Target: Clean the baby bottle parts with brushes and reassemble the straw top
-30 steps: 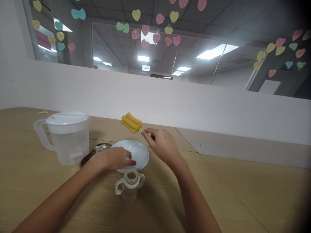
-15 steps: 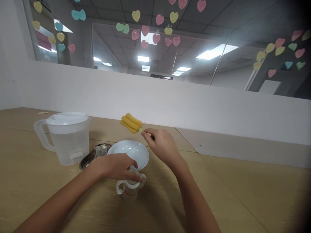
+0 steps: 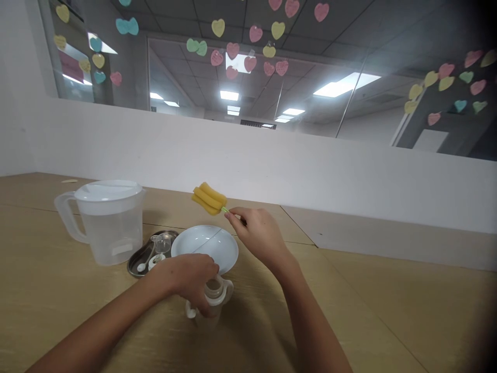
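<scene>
The left hand (image 3: 182, 280) and right hand (image 3: 260, 235) are bare, with slim fingers (image 3: 236, 214) and uncovered forearms (image 3: 104, 316).

This looks like an office: a white partition (image 3: 248, 160) runs across 12 o'clock behind the table (image 3: 50, 248), and above it stands a glass wall (image 3: 310, 98) dotted with paper hearts (image 3: 256, 33). Through the glass, a tiled drop ceiling (image 3: 182, 67) with a flat fluorescent panel (image 3: 341, 85) at 1 o'clock stretches away over a large room.
</scene>
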`<state>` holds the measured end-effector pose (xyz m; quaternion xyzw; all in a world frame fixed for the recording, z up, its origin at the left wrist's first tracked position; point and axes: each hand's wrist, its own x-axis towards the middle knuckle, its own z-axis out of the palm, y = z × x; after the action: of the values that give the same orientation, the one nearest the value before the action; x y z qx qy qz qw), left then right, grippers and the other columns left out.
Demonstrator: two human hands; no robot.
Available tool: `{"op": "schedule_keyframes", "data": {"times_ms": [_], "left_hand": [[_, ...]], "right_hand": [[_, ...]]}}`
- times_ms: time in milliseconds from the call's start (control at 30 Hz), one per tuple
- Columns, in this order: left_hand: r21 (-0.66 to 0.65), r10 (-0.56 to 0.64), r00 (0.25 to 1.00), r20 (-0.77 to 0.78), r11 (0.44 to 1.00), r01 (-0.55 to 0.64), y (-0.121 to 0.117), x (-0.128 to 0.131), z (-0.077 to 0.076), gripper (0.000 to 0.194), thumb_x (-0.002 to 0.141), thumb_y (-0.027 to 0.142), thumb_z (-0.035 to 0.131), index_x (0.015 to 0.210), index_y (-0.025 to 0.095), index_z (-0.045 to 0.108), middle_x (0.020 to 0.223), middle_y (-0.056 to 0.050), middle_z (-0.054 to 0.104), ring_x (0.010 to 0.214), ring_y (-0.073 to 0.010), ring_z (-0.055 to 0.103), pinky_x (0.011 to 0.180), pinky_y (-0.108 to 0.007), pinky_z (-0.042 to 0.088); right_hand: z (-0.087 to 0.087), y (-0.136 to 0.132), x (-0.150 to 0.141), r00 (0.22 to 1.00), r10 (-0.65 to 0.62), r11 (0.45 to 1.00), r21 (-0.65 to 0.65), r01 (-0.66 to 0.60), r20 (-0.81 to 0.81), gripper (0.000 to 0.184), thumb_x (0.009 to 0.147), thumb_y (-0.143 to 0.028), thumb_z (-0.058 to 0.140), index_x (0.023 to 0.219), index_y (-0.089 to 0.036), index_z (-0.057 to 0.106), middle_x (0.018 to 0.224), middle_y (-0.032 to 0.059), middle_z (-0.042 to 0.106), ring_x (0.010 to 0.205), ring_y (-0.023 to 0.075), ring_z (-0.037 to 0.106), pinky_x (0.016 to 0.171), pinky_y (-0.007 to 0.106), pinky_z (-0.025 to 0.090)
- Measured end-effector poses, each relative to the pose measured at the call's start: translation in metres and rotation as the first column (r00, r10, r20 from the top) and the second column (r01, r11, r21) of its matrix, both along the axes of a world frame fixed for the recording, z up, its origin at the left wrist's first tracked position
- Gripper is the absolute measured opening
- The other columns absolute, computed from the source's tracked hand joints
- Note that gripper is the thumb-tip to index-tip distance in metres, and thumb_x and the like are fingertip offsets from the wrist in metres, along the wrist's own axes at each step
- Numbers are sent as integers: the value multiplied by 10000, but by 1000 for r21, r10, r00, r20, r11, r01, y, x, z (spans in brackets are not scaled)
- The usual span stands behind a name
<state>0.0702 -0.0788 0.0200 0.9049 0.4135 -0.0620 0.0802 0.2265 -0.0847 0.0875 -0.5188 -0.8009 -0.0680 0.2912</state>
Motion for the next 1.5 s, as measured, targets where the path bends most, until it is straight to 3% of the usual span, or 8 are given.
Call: {"op": "schedule_keyframes", "data": {"times_ms": [300, 400, 533, 700, 800, 1000, 1200, 1500], "left_hand": [[-79, 55, 926, 374, 997, -27, -4, -35, 49, 466, 570, 513, 696, 916, 217, 597, 827, 24, 618, 737, -156, 569, 574, -220, 378], [-111, 104, 811, 575, 993, -48, 14, -47, 49, 433, 626, 450, 681, 961, 192, 583, 843, 15, 630, 748, -155, 580, 626, -233, 425], [19, 124, 618, 776, 975, -220, 39, -52, 41, 474, 641, 447, 676, 1019, 172, 594, 987, -42, 648, 889, -208, 592, 750, -306, 467], [230, 60, 540, 840, 861, -453, 53, -54, 31, 503, 614, 504, 690, 998, 184, 636, 929, -42, 638, 860, -207, 588, 671, -290, 492], [333, 39, 562, 826, 771, -543, 56, -57, 29, 534, 606, 517, 697, 1043, 214, 643, 874, -22, 602, 812, -186, 587, 673, -286, 489], [582, 53, 719, 693, 548, -601, 48, -55, 28, 479, 689, 384, 661, 1147, 259, 593, 931, -21, 580, 822, -180, 586, 667, -259, 447], [651, 60, 791, 608, 533, -541, 41, -38, 21, 441, 714, 337, 632, 1138, 230, 577, 948, -22, 590, 781, -178, 601, 585, -248, 430], [755, 157, 873, 462, 446, -480, 39, -28, 12, 464, 775, 307, 590, 1225, 216, 517, 1114, -81, 581, 854, -229, 617, 604, -289, 466]], "right_hand": [[5, -5, 5, 996, -16, 998, 58, 21, -83, 289, 917, -256, 358, 790, -192, 610, 602, -7, 552, 521, 113, 402, 507, 239, 192], [6, -9, 4, 991, 47, 997, 68, -39, -124, 251, 898, -193, 345, 866, -197, 595, 635, -9, 562, 550, 119, 430, 515, 233, 210], [5, -9, 2, 992, 97, 995, 40, -94, -86, 247, 894, -197, 353, 887, -199, 601, 637, -11, 569, 559, 119, 446, 525, 229, 223], [2, -5, 1, 997, 78, 996, -36, -77, 30, 249, 904, -201, 353, 804, -192, 581, 596, -19, 542, 526, 103, 422, 508, 235, 191], [1, -5, 2, 994, 73, 997, -32, -71, 80, 247, 912, -209, 347, 771, -193, 550, 575, -28, 510, 508, 95, 391, 500, 239, 175], [2, -10, 4, 982, 64, 996, -65, -53, 179, 253, 919, -196, 332, 728, -185, 497, 570, -26, 495, 479, 89, 338, 485, 244, 155], [3, -15, 13, 971, 68, 993, -109, -44, 230, 300, 925, -196, 321, 668, -173, 474, 591, -9, 546, 483, 86, 379, 482, 242, 180], [-3, -16, 4, 929, 28, 991, -133, 23, 368, 320, 920, -228, 368, 671, -148, 553, 633, 20, 595, 468, 91, 385, 452, 259, 181]]}}
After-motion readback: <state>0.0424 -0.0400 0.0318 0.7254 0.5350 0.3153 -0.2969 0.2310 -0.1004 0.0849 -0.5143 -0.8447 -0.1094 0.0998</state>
